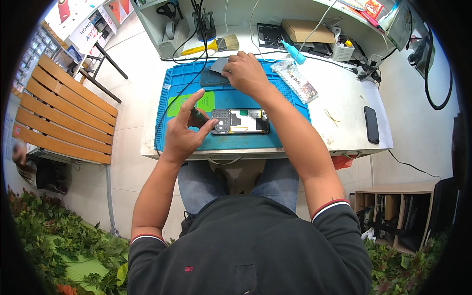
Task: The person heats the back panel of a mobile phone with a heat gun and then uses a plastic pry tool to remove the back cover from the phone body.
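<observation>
An opened smartphone [241, 121] lies crosswise on a blue repair mat [231, 142], its inner parts bare and its camera end to the left. My left hand [184, 130] is at that end, thumb tip touching or just beside the phone. A dark, short tool handle [198, 118] sits in its curled fingers; the tool's kind is hard to make out. Farther back, my right hand [246, 71] pinches a thin grey flat piece [219, 65]. That piece is above a dark flat rectangular thing [214, 78] on the mat. Some right fingertips are hidden.
A green card [204, 101] lies on the mat, with a black cable running over it. Behind are a yellow-handled brush [228, 43] and a light-blue bottle [293, 52]. To the right lie a bubble-wrap packet [295, 81] and a black phone [371, 125].
</observation>
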`<state>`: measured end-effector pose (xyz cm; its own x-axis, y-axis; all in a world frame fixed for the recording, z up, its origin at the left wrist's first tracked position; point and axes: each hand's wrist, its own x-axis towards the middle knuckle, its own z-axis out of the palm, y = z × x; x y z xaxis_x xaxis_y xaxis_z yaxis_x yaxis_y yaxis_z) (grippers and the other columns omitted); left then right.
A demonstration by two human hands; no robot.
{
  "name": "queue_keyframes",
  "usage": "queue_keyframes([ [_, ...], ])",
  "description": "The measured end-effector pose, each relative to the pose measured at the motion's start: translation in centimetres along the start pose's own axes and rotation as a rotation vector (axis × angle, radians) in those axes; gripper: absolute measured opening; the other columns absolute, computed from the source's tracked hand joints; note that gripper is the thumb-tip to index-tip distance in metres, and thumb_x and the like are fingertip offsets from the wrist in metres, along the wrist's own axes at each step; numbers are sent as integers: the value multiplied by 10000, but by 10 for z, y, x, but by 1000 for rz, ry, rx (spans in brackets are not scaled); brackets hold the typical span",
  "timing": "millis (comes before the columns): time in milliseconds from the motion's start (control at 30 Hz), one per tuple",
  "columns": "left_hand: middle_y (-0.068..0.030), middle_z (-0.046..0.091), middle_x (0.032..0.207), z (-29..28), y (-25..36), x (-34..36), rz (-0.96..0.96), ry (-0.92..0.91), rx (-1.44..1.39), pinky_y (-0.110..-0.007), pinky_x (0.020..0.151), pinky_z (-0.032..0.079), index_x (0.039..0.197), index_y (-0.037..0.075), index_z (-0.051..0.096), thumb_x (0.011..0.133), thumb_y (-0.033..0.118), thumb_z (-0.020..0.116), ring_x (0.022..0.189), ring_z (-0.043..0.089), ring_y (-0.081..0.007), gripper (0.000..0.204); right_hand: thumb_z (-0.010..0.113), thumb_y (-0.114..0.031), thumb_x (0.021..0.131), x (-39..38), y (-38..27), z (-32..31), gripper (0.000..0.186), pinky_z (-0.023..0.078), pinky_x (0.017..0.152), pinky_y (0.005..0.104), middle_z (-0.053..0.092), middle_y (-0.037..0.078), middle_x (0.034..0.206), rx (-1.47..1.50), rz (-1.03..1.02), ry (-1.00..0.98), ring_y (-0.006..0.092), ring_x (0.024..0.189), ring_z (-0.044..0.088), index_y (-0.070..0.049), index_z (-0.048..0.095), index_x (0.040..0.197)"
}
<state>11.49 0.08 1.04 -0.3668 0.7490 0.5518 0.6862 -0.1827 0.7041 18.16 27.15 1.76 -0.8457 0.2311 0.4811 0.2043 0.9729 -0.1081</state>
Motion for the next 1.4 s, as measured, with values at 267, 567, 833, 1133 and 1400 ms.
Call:
queue_keyframes([
  [267, -55, 791, 945, 1, -3, -1, 14, 19, 30, -266, 770, 647, 1638, 99, 525, 886, 1, 945, 827, 796, -104, 866, 769, -267, 1008, -18, -6, 3, 196, 508, 990, 468, 797, 67, 1082, 76, 10, 15, 303, 1114, 690, -127, 896, 1058],
  [567, -58, 813, 981, -5, 9, 10, 95, -74, 125, -299, 746, 639, 1600, 135, 611, 885, 90, 959, 793, 784, -146, 797, 764, -238, 1014, -92, -16, -30, 177, 481, 966, 435, 781, 67, 1058, 205, 17, -200, 286, 1079, 699, -114, 882, 1059],
  [833, -92, 816, 1066, -20, 28, 27, -34, -283, 75, -354, 818, 629, 1603, 200, 648, 974, 78, 857, 869, 764, -206, 674, 741, -233, 1025, -106, -15, -36, 190, 461, 972, 440, 774, 65, 1041, 264, 79, -214, 279, 1116, 690, -122, 892, 1053],
  [1133, -78, 785, 1106, -26, 34, 36, -40, -332, 77, -334, 812, 613, 1603, 193, 651, 970, 31, 842, 880, 739, -169, 681, 780, -193, 1002, -116, -22, -41, 170, 468, 970, 433, 754, 70, 1056, 270, 52, -182, 276, 1071, 673, -105, 874, 1113],
  [1400, -92, 799, 1149, -20, 29, 37, -49, -327, -82, -330, 791, 617, 1617, 200, 623, 933, 54, 892, 839, 740, -172, 749, 767, -183, 1005, -126, -22, -38, 189, 478, 973, 435, 744, 69, 1068, 298, 50, -122, 276, 1083, 665, -110, 868, 1147],
])
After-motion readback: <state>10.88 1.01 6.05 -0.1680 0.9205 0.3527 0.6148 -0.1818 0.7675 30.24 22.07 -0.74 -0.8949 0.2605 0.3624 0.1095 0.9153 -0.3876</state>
